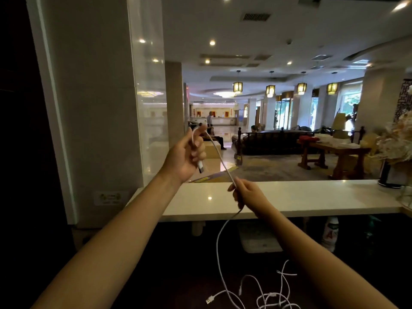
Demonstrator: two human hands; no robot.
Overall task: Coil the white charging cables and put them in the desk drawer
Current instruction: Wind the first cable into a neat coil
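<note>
**Light, limp cable: guide it, don't tug it**

You are holding one white cable (219, 157) up in front of the counter (312, 197). Your left hand (186, 156) is gripping it above the counter, fingers curled round a short bend of it, with the plug (201, 167) hanging out beneath them. Your right hand (249, 195) is pinching the same cable just over the counter's near edge, and the stretch between your hands is running straight. Below the counter the rest is dropping in a slack curve to the tangle of cables (267, 293) lying on the dark desk (178, 275). The drawer is not showing.

This cable is looking very light and soft, with no stiffness to hold a loop by itself, so each turn is likely needing your left fingers to trap it. The smooth sheath should be sliding easily through a loose right pinch. Take hold on the cord itself, a little back from the plug, since that joint is probably the weak spot. Below the counter, the tail is crossing other strands and may be snagging, dragging them up with it.
</note>
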